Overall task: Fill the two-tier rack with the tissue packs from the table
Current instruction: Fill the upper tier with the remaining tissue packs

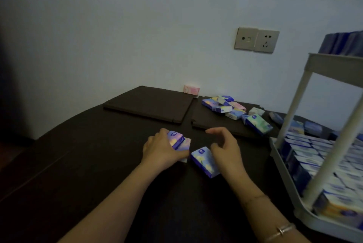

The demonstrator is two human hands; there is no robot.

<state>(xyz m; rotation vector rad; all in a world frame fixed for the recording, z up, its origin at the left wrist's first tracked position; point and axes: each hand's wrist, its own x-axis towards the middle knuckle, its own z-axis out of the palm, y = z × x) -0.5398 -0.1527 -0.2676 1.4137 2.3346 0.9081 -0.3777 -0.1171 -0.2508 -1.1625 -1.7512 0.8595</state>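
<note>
- Dim room, pale wall (pixel 137 26) with two socket plates (pixel 256 40); dark table (pixel 78 164) runs up to it.
- Two flat dark mats (pixel 149 105) lie on the table near the wall, side by side.
- Left hand (pixel 160 150) grips a small stack of tissue packs (pixel 177 141), fingers curled round it; the stack sits low on the table.
- Right hand (pixel 225 146) hovers just beside a single blue pack (pixel 204 161) lying on the table; fingers loosely curled, holding nothing.
- Thin bracelets (pixel 280 230) on the right wrist.
- Loose heap of packs (pixel 225 106) further back on the right-hand mat, a few more scattered toward the rack.
- One pink pack (pixel 191 90) stands against the wall, apart from the heap.
- White two-tier rack (pixel 290 109) at the right edge: lower tier packed with rows of packs (pixel 306 152), upper tier also holds packs (pixel 341 43), count unclear.
</note>
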